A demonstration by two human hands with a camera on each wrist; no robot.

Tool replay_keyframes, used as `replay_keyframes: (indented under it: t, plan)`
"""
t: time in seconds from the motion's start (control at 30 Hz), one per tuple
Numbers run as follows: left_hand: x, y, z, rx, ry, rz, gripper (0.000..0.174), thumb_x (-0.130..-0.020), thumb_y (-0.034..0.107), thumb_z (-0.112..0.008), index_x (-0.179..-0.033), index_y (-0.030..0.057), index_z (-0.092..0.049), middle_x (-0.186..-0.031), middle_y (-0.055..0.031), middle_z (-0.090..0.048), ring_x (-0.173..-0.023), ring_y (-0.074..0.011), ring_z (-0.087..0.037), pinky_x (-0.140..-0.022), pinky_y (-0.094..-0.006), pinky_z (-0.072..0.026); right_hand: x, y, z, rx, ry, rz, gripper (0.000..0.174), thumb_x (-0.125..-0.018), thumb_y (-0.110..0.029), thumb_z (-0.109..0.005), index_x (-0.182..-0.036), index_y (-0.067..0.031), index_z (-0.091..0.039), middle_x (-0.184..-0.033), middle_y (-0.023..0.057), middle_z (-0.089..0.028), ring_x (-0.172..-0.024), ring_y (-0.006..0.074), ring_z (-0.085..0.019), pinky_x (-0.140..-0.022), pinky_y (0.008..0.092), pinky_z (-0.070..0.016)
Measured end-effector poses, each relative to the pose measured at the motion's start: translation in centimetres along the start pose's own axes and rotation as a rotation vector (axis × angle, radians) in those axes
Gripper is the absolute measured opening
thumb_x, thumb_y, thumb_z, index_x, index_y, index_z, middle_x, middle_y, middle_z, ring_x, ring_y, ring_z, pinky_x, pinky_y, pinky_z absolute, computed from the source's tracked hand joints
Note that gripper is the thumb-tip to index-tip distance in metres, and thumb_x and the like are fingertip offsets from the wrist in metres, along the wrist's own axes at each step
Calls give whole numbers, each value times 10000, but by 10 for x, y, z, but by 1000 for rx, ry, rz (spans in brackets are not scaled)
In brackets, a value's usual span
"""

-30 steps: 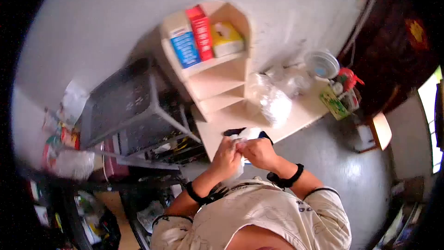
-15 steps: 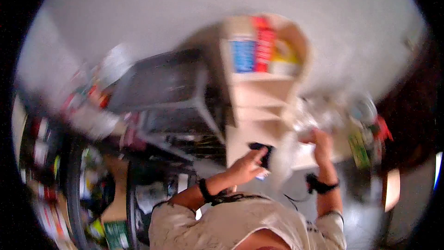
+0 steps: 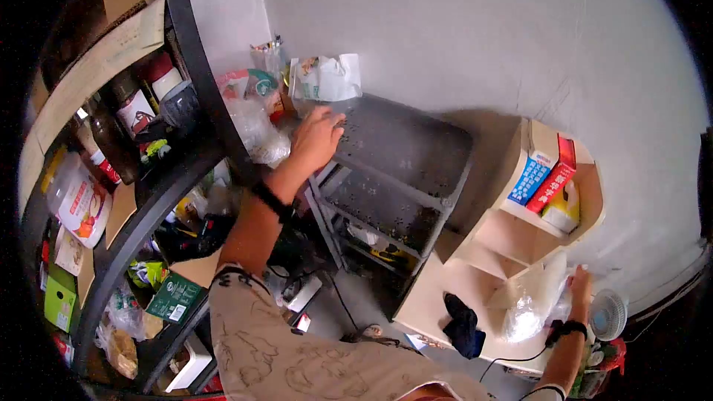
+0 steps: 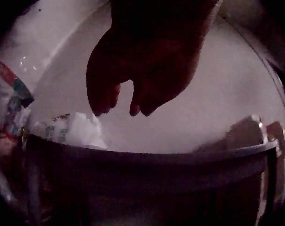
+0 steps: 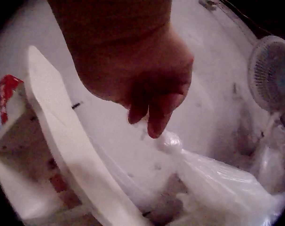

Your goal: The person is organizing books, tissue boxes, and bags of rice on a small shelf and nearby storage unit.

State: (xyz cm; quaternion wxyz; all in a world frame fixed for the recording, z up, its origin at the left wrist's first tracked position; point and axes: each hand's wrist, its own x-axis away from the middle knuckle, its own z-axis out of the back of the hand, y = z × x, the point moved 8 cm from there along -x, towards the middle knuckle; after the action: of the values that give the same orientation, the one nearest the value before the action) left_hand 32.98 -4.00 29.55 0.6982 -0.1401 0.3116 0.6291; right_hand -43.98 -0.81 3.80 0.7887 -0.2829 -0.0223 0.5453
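Observation:
My left hand [image 3: 318, 139] hovers beside the top of a grey rack [image 3: 401, 141], near a white printed bag [image 3: 325, 78]. In the left wrist view that hand [image 4: 147, 70] has its fingers hanging loosely, with nothing between them, above the rack's edge [image 4: 180, 157]. At the right, my right hand [image 3: 579, 293] is over the desk beside clear plastic bags [image 3: 526, 319]. The right wrist view shows the right hand [image 5: 138, 75] with its fingertips together at thin clear plastic, close against a bag's knotted top [image 5: 171, 141]; the exact contact is hard to make out.
A dark cloth-like item [image 3: 464, 327] lies on the pale desk [image 3: 431, 297]. Behind it, a small shelf [image 3: 497, 241] holds red and blue boxes. A white fan [image 3: 607, 314] is at the far right. Crowded black shelving [image 3: 141, 223] fills the left.
My hands have parted: the left moved far left to the rack, the right moved right with the plastic. The dark item is released on the desk. The head view has swung left.

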Motion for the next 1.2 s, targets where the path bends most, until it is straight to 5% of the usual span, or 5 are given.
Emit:
replay_keyframes:
  t: [0.27,0.5,0.87,0.97,1.2]
  plan:
    - [-80,-11,-62,-657,-410,-212,373,-792,217,-560,-1165,222,-558,-1432,-100,-185,-1320,-288,-148,-1033,-455,-191,-27,169,-198,325,-163,485,365,-858,-334,-425,-751,-38,-610,-652,77,-590,-486,168,-550,-436,320,-433]
    - [-121,-32,-80,-585,-313,-251,372,-794,181,-520,-1156,103,-547,-1326,-107,-364,-1258,-285,-271,-993,-443,-264,67,109,-129,-634,-87,-819,312,-846,-307,-443,-623,-99,-506,-525,18,-494,-355,167,-466,-327,283,-332]
    - [-165,-55,66,-65,118,-58,440,-726,174,-609,-1084,-65,-521,-1131,-189,-524,-1023,-321,-517,-888,-355,-413,48,260,-233,-394,-187,-300,206,-784,-262,-576,-827,-62,-557,-770,97,-594,-730,243,-585,-594,387,-489]
    - [-163,-40,101,-151,229,-172,495,-715,176,-627,-1120,-77,-498,-1184,-191,-484,-1093,-309,-473,-927,-338,-387,80,98,-162,773,-405,163,235,-746,-276,-610,-842,-63,-589,-821,144,-605,-827,280,-587,-708,377,-481]
    - [-138,6,157,-29,241,-210,570,-723,222,-634,-1161,-101,-464,-1228,-183,-451,-1137,-287,-446,-956,-315,-363,99,86,-118,296,-77,-227,409,-800,-343,-494,-832,53,-593,-888,262,-592,-863,393,-573,-757,464,-450]
